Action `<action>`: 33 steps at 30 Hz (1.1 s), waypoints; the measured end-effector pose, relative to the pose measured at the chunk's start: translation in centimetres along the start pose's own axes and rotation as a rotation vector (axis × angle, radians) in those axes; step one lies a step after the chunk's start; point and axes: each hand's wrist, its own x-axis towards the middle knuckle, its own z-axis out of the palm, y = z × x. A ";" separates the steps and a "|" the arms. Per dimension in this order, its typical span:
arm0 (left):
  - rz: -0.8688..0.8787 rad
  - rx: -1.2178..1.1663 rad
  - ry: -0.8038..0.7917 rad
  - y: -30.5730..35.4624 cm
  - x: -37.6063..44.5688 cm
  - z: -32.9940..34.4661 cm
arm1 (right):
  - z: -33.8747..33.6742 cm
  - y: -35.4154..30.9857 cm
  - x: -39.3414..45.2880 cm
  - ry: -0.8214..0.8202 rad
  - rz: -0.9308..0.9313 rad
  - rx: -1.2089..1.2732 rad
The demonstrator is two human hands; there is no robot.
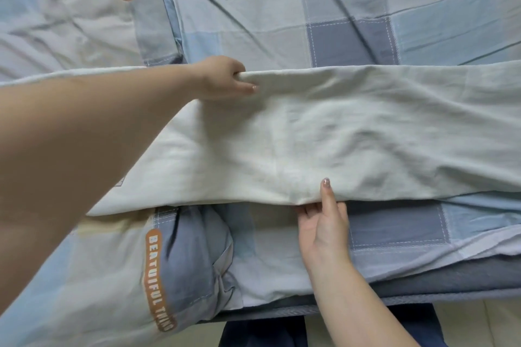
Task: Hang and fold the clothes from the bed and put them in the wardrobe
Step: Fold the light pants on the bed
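A pale white garment [352, 132] lies spread in a long band across the bed, reaching from the left side past the right edge of the view. My left hand [225, 77] grips its far edge, with fingers curled round a bunched fold of the cloth. My right hand [324, 217] pinches the near edge, the thumb on top of the fabric and the fingers tucked beneath it. The wardrobe is not in view.
The bed is covered by a blue and grey checked sheet [352, 36]. A matching quilt [84, 262] with an orange "BEAUTIFUL THING" label lies bunched at the left. The bed's front edge [423, 290] runs along the bottom, with floor below.
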 end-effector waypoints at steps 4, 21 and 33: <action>-0.094 -0.149 -0.148 1.1 0.7 -0.5 | 0.2 0.4 0.0 -0.080 -0.061 -0.197; -0.032 0.029 -0.006 5.8 2.9 0.3 | -2.3 -7.9 2.4 0.208 -0.164 -0.049; 0.244 0.055 -0.048 27.7 8.4 5.0 | -10.1 -23.9 5.8 0.168 -0.231 0.112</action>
